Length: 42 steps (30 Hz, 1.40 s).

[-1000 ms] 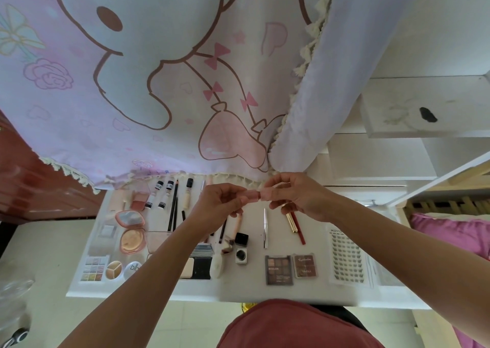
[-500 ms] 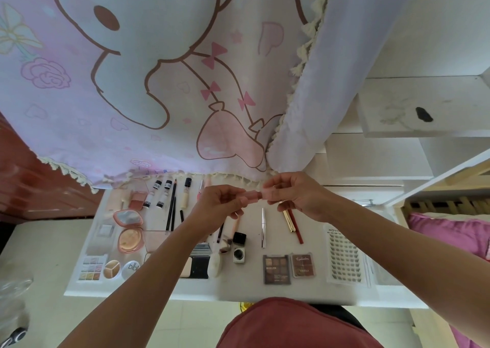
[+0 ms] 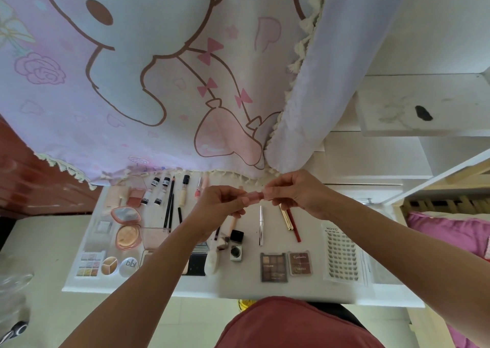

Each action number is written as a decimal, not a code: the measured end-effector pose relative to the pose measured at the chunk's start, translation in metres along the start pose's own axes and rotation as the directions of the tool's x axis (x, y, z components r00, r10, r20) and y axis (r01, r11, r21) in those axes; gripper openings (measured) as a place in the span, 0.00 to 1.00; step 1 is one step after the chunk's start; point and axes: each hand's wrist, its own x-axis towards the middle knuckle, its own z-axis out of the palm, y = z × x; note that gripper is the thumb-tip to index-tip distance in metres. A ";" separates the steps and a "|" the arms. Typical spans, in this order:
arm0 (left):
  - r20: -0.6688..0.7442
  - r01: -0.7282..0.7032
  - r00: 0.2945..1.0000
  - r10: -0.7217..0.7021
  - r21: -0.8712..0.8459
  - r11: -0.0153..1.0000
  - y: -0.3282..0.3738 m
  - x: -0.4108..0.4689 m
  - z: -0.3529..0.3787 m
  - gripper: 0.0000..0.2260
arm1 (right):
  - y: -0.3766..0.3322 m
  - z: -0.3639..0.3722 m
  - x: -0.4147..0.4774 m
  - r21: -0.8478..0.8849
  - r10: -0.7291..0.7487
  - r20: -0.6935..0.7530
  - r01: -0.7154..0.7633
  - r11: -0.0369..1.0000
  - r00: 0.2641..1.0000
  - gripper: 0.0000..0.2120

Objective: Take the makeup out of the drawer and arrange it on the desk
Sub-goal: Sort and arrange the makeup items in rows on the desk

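A small pink tube (image 3: 255, 197) is held level in the air above the white desk (image 3: 246, 285), the left hand (image 3: 221, 207) pinching one end and the right hand (image 3: 297, 193) pinching the other, fingers curled around it. Below lie a silver pen-shaped stick (image 3: 261, 225), a gold stick (image 3: 285, 217) touching a red pencil (image 3: 293, 225), two brown eyeshadow palettes (image 3: 274, 267) and a lash tray (image 3: 342, 257). A cartoon-print curtain (image 3: 159, 82) hangs behind the desk.

curtain (image 3: 159, 82) – lilac, pink cartoon print | desk (image 3: 265, 286) – white | tube (image 3: 255, 197) – seemingly pale pink
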 end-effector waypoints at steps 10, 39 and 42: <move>0.046 0.037 0.998 -0.034 -0.069 0.997 -0.006 -0.003 0.003 0.08 | 0.007 -0.003 -0.001 0.027 -0.083 0.022 0.083 0.996 0.996 0.12; 0.103 0.033 0.994 -0.041 0.073 0.997 -0.002 -0.009 0.011 0.07 | 0.012 -0.009 0.001 0.121 -0.075 -0.022 0.077 0.990 0.997 0.10; 0.010 0.000 1.000 -0.001 0.097 0.995 -0.002 -0.010 0.016 0.07 | 0.012 -0.011 0.005 0.065 0.012 -0.033 -0.010 0.998 0.999 0.11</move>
